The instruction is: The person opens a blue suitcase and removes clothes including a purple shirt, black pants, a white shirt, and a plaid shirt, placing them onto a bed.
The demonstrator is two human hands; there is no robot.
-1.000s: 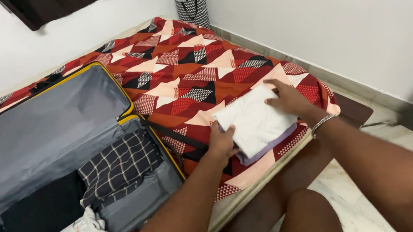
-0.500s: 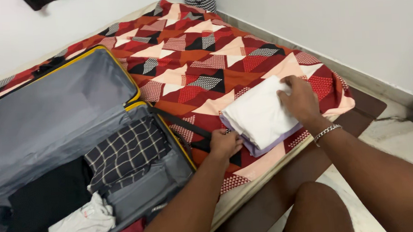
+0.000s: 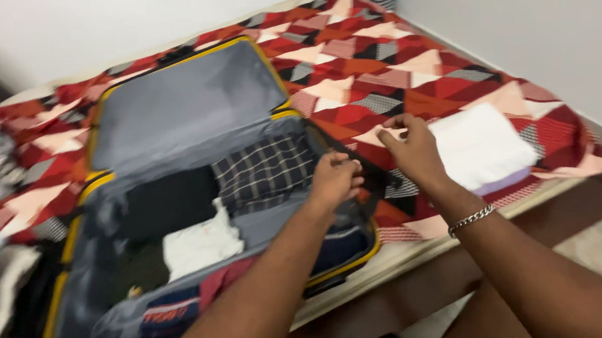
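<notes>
Left hand [image 3: 335, 179] and right hand [image 3: 411, 152] both pinch the black suitcase strap [image 3: 370, 179] at the grey, yellow-trimmed suitcase [image 3: 186, 106] edge; best kept taut, clear of the folded white cloth [image 3: 480, 144].

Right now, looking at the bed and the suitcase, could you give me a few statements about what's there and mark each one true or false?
1. The suitcase lies open on the bed. True.
2. The folded white cloth is inside the suitcase. False: it lies on the patterned bedspread, on top of a lilac piece, to the right of the case.
3. The right hand has a metal bracelet at its wrist. True.
4. The left hand rests on the white cloth. False: it is at the suitcase's right edge, apart from the cloth.
5. A dark checked garment lies in the suitcase. True.
</notes>
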